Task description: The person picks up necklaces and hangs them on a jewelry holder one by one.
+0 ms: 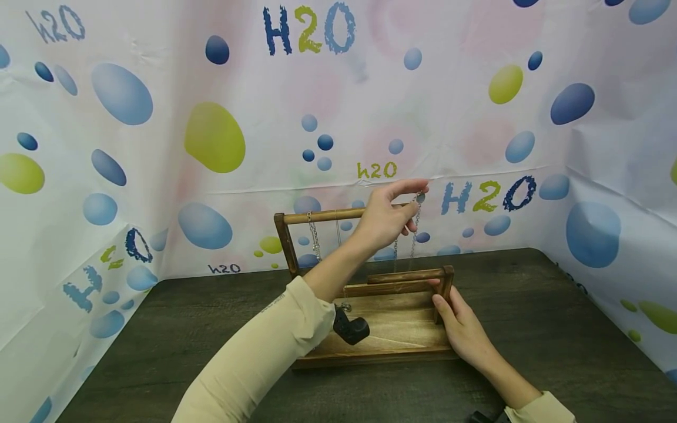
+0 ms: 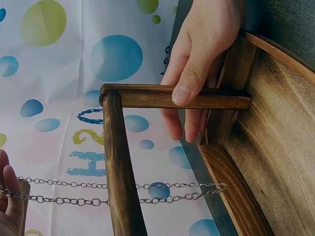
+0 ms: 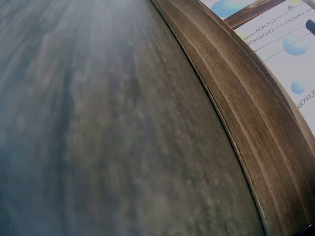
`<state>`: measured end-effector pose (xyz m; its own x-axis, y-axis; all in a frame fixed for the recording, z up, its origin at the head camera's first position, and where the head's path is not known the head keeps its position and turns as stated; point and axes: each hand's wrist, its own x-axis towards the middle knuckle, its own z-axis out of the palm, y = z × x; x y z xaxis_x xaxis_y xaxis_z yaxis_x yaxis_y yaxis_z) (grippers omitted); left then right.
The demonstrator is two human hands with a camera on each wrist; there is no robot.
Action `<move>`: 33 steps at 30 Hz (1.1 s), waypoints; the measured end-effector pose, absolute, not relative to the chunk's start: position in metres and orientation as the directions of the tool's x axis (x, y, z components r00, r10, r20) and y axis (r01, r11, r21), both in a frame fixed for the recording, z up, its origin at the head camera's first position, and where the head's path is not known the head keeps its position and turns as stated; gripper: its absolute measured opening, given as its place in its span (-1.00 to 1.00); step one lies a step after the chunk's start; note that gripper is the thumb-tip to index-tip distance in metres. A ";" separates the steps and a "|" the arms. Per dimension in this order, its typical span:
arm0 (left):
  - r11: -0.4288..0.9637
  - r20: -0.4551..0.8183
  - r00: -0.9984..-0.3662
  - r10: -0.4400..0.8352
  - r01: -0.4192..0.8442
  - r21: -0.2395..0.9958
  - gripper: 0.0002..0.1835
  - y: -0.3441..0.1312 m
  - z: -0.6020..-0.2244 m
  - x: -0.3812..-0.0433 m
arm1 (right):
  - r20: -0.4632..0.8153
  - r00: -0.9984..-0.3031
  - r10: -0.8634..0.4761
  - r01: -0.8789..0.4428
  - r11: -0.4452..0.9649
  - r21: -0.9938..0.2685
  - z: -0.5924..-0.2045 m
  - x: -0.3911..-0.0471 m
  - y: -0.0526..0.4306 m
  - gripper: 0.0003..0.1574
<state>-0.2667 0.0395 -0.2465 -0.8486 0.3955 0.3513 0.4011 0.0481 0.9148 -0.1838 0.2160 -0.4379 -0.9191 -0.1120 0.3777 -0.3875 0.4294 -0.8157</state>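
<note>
A brown wooden jewelry stand (image 1: 370, 357) with a tray base, a tall rear bar (image 1: 296, 218) and a lower front bar (image 1: 404, 276) stands on the table. My left hand (image 1: 385, 214) is raised by the right part of the rear bar and pinches a silver chain necklace (image 2: 71, 201). The chain hangs down in a long loop behind the front bar. At the stand's right side, my right hand (image 1: 465, 326) grips the short post (image 2: 152, 96), thumb on the near face and fingers behind.
More necklaces (image 1: 315, 238) hang from the left part of the rear bar. The dark wood-grain table (image 1: 211, 341) spreads around the stand, with a dotted H2O curtain (image 1: 338, 88) close behind it. A black wrist camera (image 1: 351, 329) overlaps the tray in the head view.
</note>
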 end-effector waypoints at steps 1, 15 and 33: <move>0.047 0.353 -0.848 0.396 0.402 0.914 -0.59 0.039 -0.247 -0.267 | 0.381 -0.918 -0.111 -0.390 0.428 -0.815 -0.438 -0.184 0.216 -0.53; 0.058 0.340 -0.848 0.407 0.396 0.916 -0.51 0.025 -0.247 -0.264 | 0.394 -0.914 -0.100 -0.397 0.426 -0.813 -0.440 -0.183 0.215 -0.53; 0.057 0.329 -0.864 0.382 0.378 0.924 -0.46 0.002 -0.250 -0.256 | 0.399 -0.912 -0.093 -0.398 0.436 -0.807 -0.440 -0.182 0.213 -0.54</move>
<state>-0.2556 0.0020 -0.2503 -0.8637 0.3815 0.3293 0.3777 0.0575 0.9242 -0.1817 0.2127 -0.4404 -0.9120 -0.0935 0.3993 -0.3980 0.4364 -0.8069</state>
